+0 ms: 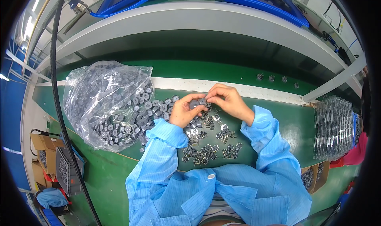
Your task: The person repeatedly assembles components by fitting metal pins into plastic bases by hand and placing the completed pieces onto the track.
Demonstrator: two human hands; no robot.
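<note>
Person in a blue striped smock [170, 174] stands at a green table [107, 174], both hands up together over the middle of it. Left hand [183, 111] is curled closed, pinching a small grey round part [194, 104] between thumb and fingers, held up off the surface, likely so the other hand can get at it. Right hand [228, 101] is closed too, fingertips [208, 97] meeting the same part from the other side, touching it or something tiny on it; too small to tell which piece it has. So the held part sits right between the two hands, just above the table. To the left, an open clear plastic bag [105, 99] lies slumped, its mouth turned toward the hands, and grey round parts [152, 107] spill out of it in a loose trail up to the left hand, handy for picking. Below the hands, close to the person's body, small dark pieces with thin metal legs [206, 152] lie in scattered clusters on the table, apart from the bag's spill, looks like kept separate. Far right, a stack of clear plastic trays [333, 127] at the table edge. Above, a grey shelf [206, 18] carrying blue bins [262, 0]. Lower left, cardboard boxes [43, 154] on the floor side.
</note>
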